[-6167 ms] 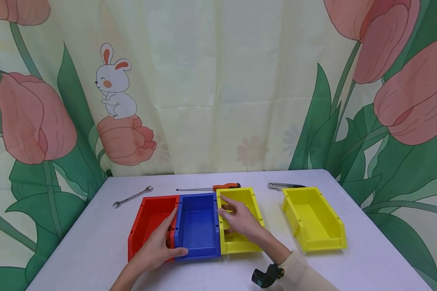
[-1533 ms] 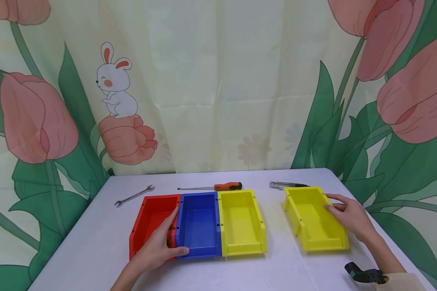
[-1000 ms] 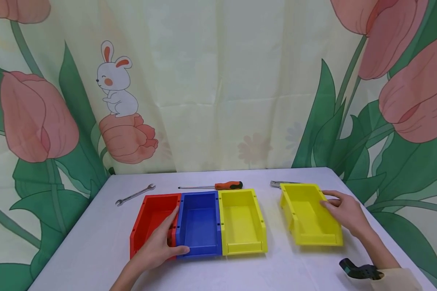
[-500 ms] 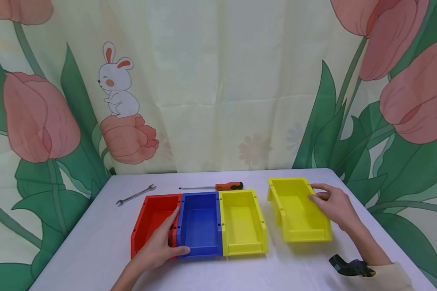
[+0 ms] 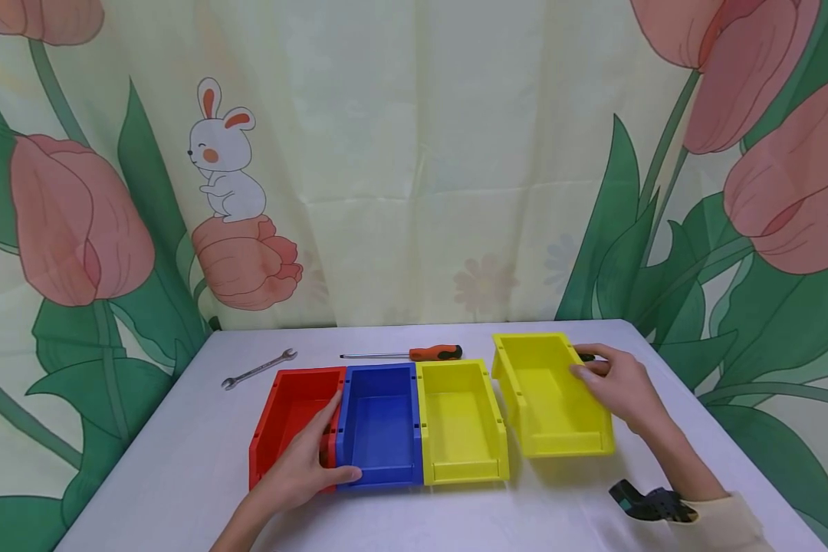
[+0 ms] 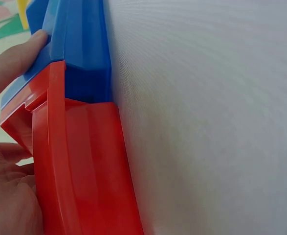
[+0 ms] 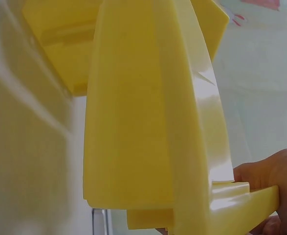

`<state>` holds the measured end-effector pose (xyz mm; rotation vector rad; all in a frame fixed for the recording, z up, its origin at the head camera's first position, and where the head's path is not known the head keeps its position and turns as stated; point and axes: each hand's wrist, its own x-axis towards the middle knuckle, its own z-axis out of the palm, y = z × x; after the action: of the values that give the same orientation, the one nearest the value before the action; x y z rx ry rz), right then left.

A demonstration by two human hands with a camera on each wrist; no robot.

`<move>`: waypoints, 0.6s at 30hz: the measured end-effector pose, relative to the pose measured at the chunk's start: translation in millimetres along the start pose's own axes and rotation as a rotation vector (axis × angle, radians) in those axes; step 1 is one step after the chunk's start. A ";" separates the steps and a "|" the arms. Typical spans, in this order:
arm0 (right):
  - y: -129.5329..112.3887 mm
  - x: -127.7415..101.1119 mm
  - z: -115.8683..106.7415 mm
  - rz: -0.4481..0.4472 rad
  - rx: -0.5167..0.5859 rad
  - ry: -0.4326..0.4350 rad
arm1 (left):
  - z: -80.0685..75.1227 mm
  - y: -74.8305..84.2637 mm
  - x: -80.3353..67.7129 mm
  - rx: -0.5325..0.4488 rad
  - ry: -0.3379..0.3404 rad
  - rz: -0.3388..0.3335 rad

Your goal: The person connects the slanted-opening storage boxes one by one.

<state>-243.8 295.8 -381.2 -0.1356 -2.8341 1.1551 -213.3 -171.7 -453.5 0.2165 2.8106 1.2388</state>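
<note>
A red bin (image 5: 291,399), a blue bin (image 5: 378,429) and a yellow bin (image 5: 459,418) stand side by side on the table. My left hand (image 5: 295,469) holds the red and blue bins where they meet, its thumb on the blue bin's front and its fingers reaching into the red one. In the left wrist view, the red bin's front (image 6: 92,166) adjoins the blue bin (image 6: 84,49). My right hand (image 5: 621,383) grips the right rim of a second yellow bin (image 5: 559,399), raised off the table just right of the row. The right wrist view shows its side wall (image 7: 133,107) close up.
A wrench (image 5: 258,369) lies at the back left of the white table (image 5: 172,460). An orange-handled screwdriver (image 5: 435,353) lies behind the row. Only a black end of the utility knife (image 5: 586,356) shows past the raised bin. A patterned curtain (image 5: 359,253) hangs behind.
My right hand left the row's yellow bin, took hold of the second yellow bin, lifted it and carried it left toward the row. My left hand stays put.
</note>
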 end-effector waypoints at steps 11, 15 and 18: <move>0.1 5.3 6.6 0.008 0.015 0.001 | 0.5 0.1 -0.2 0.010 0.006 0.001; 1.4 6.2 8.3 0.007 0.011 -0.007 | 0.6 0.0 0.1 0.005 0.002 0.003; 2.1 6.4 9.8 0.003 0.004 -0.008 | 0.6 0.1 0.2 0.005 0.003 0.001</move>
<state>-251.0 291.2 -389.4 -0.1357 -2.8394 1.1653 -213.3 -171.2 -453.8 0.2166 2.8165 1.2331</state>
